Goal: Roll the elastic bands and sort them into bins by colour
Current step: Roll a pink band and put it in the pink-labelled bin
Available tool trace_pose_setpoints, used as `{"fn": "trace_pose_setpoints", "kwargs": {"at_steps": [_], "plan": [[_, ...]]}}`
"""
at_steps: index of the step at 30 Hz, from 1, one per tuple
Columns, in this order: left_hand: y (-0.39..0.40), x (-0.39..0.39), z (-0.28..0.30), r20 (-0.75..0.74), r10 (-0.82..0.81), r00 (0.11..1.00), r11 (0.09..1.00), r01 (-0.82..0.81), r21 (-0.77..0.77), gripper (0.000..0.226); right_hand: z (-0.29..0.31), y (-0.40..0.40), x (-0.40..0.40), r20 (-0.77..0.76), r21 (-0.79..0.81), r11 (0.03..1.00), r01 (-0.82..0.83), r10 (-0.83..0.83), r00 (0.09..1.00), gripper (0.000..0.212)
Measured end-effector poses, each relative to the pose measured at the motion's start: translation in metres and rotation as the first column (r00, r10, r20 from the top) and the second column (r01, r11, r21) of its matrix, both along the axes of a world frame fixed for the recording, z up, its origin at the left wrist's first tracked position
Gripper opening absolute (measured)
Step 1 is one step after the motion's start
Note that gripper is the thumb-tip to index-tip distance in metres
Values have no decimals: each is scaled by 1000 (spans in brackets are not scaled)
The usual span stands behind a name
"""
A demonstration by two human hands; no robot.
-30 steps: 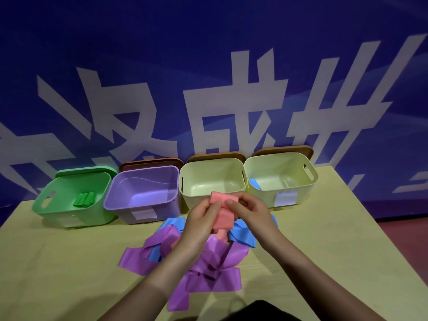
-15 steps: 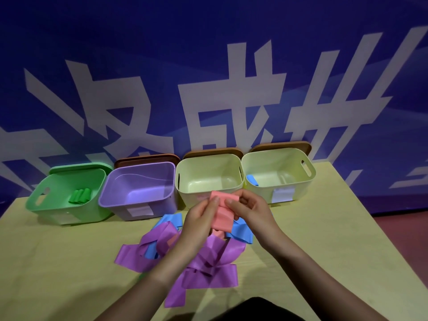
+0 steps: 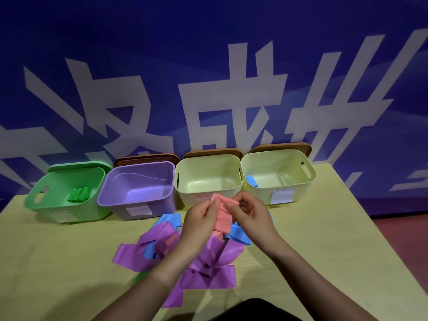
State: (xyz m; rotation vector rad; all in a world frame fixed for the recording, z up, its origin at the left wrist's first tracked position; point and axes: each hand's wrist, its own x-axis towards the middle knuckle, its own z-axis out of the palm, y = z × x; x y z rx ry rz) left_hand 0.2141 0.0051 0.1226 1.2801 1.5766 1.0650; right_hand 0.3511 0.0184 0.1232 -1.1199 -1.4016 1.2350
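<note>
A pink elastic band (image 3: pixel 224 216) is pinched at its top edge between my left hand (image 3: pixel 201 220) and my right hand (image 3: pixel 251 214), and its tail hangs down toward the table. Under my hands lies a tangle of purple bands (image 3: pixel 203 262) mixed with blue bands (image 3: pixel 239 234). Along the back stand a green bin (image 3: pixel 46 205) with rolled green bands (image 3: pixel 79 194), a purple bin (image 3: pixel 136 200), a cream bin (image 3: pixel 208 189) just behind my hands, and a second cream bin (image 3: pixel 298 188) holding a blue roll (image 3: pixel 252 181).
The yellow-green table (image 3: pixel 58 262) ends at a slanted right edge with red floor beyond. A blue wall with white lettering rises right behind the bins. Brown lids lean behind three bins. A dark shape sits at the bottom middle.
Both hands still hold the pink band in front of the middle cream bin; my fingers have shifted slightly along its top edge. The camera view has tilted a little.
</note>
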Motion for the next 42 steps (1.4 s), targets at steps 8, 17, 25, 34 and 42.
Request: {"fn": "trace_pose_setpoints", "kwargs": {"at_steps": [8,17,25,34,42], "plan": [[3,4,2,563,129,817,957,46,-286,34,-1,7,-1,239,242,970,3,-62,969,17],[4,-3,5,646,146,749,946,85,-313,32,-6,13,8,420,448,889,-97,-113,901,32],[4,-10,5,538,164,827,966,-25,-256,23,2,5,3,321,335,930,-153,40,946,28],[-9,-12,5,450,56,891,991,4,-132,23,6,10,-6,-16,-239,970,-42,39,999,23],[-10,-11,4,551,150,821,984,-68,-166,11,7,9,-6,-81,-348,936,-53,27,996,12]]}}
